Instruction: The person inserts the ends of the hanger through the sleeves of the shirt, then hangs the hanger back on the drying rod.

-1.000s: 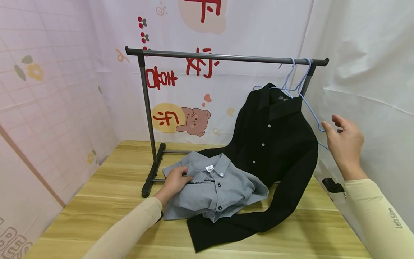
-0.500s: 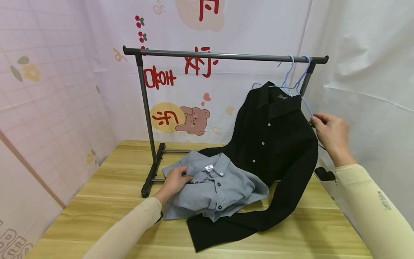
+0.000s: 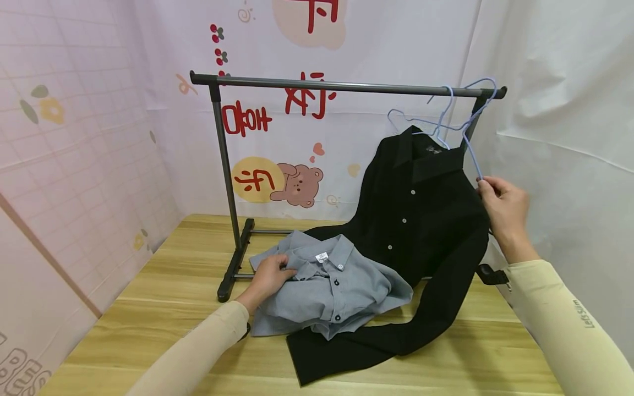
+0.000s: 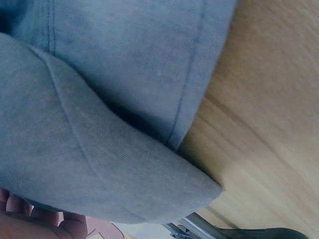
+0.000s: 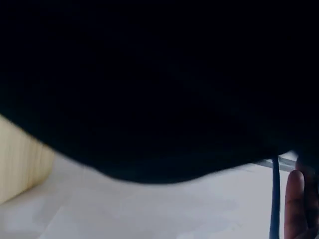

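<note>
My left hand (image 3: 269,276) grips the grey shirt (image 3: 359,286) near its collar; the shirt lies bunched on the table. In the left wrist view, curled fingers (image 4: 47,219) show under the edge of its cloth. My right hand (image 3: 507,214) pinches one arm of a bare light-blue wire hanger (image 3: 471,154), whose hook stands tilted above the rack's rail. A black shirt (image 3: 421,220) hangs beside it on another blue hanger (image 3: 442,115), one sleeve trailing across the table. Black cloth fills most of the right wrist view, with the fingertips (image 5: 295,199) at lower right.
The dark metal clothes rack (image 3: 322,86) stands on the wooden table (image 3: 173,275), its left foot (image 3: 235,261) behind the grey shirt. Patterned cloth (image 3: 396,44) hangs close behind, and a plain white one (image 3: 569,110) lines the right side.
My right hand has moved left onto the hanger's arm and now pinches it. The bare hanger's hook has risen and shifted right at the rail. My left hand has stayed on the grey shirt.
</note>
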Tool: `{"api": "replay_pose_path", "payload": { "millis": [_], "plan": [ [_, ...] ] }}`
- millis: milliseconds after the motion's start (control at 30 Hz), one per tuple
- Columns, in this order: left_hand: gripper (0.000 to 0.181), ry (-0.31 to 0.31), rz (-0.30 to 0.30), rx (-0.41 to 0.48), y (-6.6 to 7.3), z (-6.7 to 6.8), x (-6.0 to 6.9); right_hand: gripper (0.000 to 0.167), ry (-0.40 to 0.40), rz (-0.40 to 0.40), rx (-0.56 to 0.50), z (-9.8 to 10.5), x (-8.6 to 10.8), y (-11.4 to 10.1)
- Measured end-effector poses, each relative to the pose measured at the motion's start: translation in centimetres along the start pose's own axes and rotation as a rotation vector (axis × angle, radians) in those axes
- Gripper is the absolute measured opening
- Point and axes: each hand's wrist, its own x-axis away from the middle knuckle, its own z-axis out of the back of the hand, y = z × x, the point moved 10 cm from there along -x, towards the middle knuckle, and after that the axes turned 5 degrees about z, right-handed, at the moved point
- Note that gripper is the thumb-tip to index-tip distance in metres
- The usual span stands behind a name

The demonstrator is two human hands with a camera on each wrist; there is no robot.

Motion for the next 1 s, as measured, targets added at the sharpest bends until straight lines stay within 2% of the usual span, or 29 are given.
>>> {"api": "replay_pose_path", "payload": {
  "millis": [133,300,467,600,767,900,1000],
  "plan": [
    [0.041,0.005,-0.001,-0.012,0.0,0.1,0.0,0.014,0.078,-0.019,-0.127,0.1,0.3,0.3],
    [0.042,-0.001,0.007,-0.010,-0.2,0.1,0.0,0.012,0.151,-0.033,-0.226,0.4,1.8,1.0],
    [0.046,-0.010,-0.002,-0.013,0.0,0.0,0.0,0.018,0.229,-0.040,-0.216,1.4,4.9,2.0],
    [0.045,-0.011,-0.003,-0.017,0.1,0.0,-0.1,0.016,0.275,-0.043,-0.208,1.9,7.8,2.5],
    [0.043,-0.014,-0.005,-0.013,0.2,0.0,-0.1,0.022,0.323,-0.033,-0.198,2.5,10.9,2.8],
    [0.043,-0.014,-0.003,-0.010,0.1,0.0,-0.1,0.023,0.385,-0.007,-0.258,3.0,12.8,3.0],
    [0.044,-0.017,-0.001,-0.010,0.1,0.0,-0.1,0.019,0.470,0.039,-0.399,3.6,14.1,3.0]
  ]
}}
